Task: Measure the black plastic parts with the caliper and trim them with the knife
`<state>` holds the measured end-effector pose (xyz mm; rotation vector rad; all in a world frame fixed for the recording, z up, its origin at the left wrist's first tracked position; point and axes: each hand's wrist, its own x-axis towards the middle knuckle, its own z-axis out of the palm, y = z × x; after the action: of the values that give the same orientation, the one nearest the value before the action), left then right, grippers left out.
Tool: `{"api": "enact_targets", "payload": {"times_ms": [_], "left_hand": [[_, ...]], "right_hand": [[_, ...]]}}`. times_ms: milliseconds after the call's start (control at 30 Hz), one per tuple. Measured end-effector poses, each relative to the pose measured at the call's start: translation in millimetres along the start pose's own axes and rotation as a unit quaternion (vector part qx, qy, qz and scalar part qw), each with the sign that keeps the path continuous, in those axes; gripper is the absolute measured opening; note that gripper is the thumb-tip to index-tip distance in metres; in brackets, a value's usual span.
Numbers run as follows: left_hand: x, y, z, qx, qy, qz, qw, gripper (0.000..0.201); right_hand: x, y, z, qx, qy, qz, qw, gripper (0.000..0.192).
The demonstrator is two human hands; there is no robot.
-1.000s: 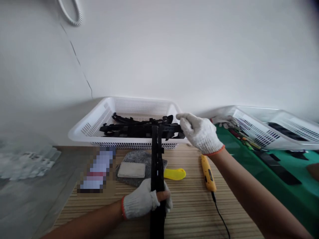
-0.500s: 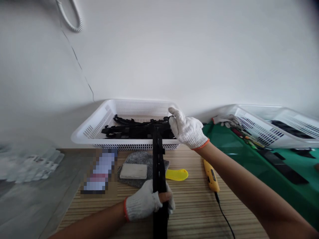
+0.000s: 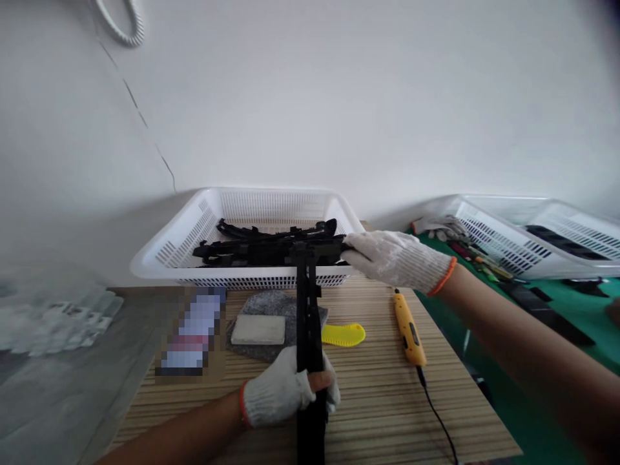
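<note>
Down near the front edge of the wooden tabletop point(image 3: 368, 394), the left hand point(image 3: 285, 391), in a white knit glove, is closed around a long black plastic bar point(image 3: 306, 329) that stands on its lower end and leans away toward the white mesh basket point(image 3: 194, 226). The bar's top end reaches the basket's front rim. The right hand point(image 3: 394, 258), gloved too, stretches across from the right, fingers curled onto a black part point(image 3: 320, 247) at the bar's top, among the other black pieces point(image 3: 242, 248) lying in the basket. Just left of the bar, a pale block point(image 3: 258, 329) lies on a grey pad point(image 3: 278, 303). To its right lie a yellow scraper point(image 3: 343, 334) and a yellow corded tool point(image 3: 408, 328). Further right, more white baskets point(image 3: 508, 242) sit on a green surface point(image 3: 533, 361).
</note>
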<state>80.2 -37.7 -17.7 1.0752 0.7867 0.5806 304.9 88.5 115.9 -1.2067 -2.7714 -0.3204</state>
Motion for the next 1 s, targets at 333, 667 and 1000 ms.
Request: {"api": "enact_targets", "payload": {"times_ms": [333,667,1000], "left_hand": [[-0.8,0.9,1.5,0.001,0.015,-0.025,1.0,0.062],[-0.8,-1.2,0.4,-0.009,0.016,-0.021,1.0,0.062],[0.2,-3.8,-0.6,-0.003,0.016,-0.02,1.0,0.06]], "right_hand": [[-3.4,-0.3,3.6,0.109,0.015,0.049,0.993,0.042],[-5.5,-4.5,-0.7,0.125,0.023,0.066,0.99,0.05],[3.4,-14.8,-4.8,0.017,-0.032,0.104,0.994,0.038]]}}
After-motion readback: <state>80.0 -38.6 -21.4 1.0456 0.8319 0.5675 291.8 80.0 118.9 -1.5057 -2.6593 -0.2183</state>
